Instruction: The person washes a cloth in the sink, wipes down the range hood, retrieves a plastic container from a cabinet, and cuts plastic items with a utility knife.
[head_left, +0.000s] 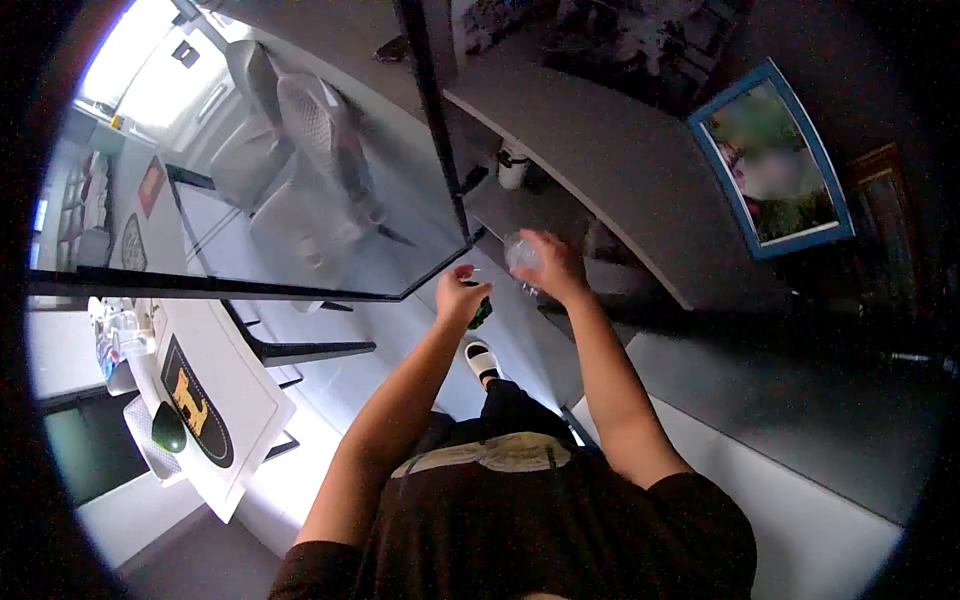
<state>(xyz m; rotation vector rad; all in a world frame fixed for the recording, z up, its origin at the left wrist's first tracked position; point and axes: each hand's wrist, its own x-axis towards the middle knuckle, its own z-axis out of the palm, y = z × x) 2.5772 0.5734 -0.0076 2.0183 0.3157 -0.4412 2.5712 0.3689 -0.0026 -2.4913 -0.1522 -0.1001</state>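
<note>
My right hand is closed around a clear, see-through vessel, which looks like a cup or glass. To its left, my left hand has its fingers curled in. A dark object with green on it shows beside the palm, mostly covered by the hand, and its kind cannot be made out. Something thin and pale shows at the left fingertips. Both hands are held out in front of my body, apart from each other, above the floor.
A black-framed glass panel stands ahead on the left. Beyond it are pale chairs. A white table with a dark placemat is at the left. A shelf unit holds a white container; a blue picture frame stands right.
</note>
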